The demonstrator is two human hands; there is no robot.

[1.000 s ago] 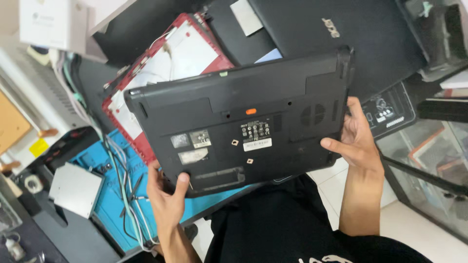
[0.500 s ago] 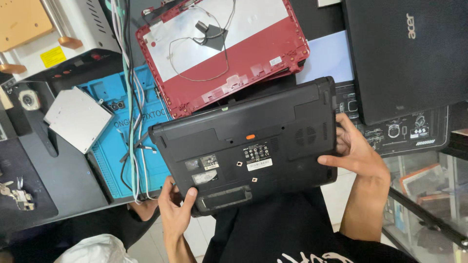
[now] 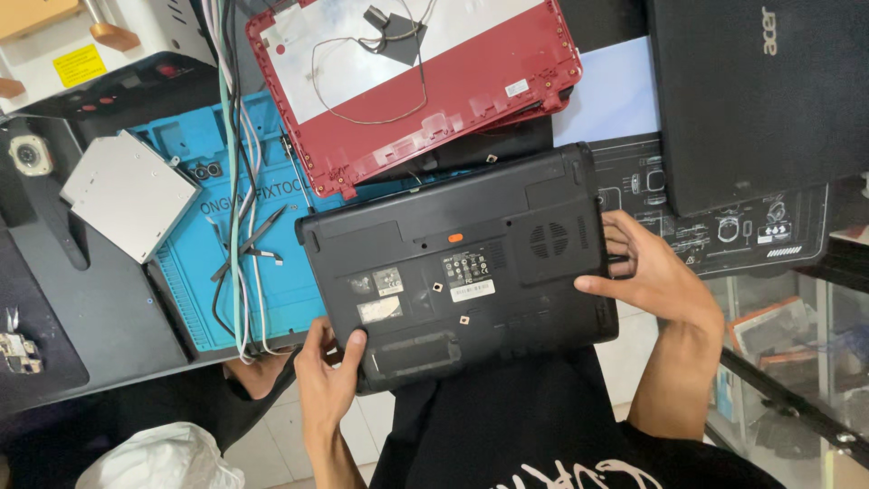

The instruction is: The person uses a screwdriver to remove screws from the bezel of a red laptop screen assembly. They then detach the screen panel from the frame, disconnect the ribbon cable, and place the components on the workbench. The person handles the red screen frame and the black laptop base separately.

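Black laptop [image 3: 462, 267] held underside up over the near edge of the worktop [image 3: 100, 317], partly above the blue repair mat [image 3: 195, 263] and just below the red laptop lid [image 3: 412, 86]. Gripped by 2 hands: right hand [image 3: 656, 276] clasped on the right edge, fingers curled around it; left hand [image 3: 324, 376] clamped on the near-left corner, thumb on top. Silver optical drive [image 3: 127, 195] lay far left.
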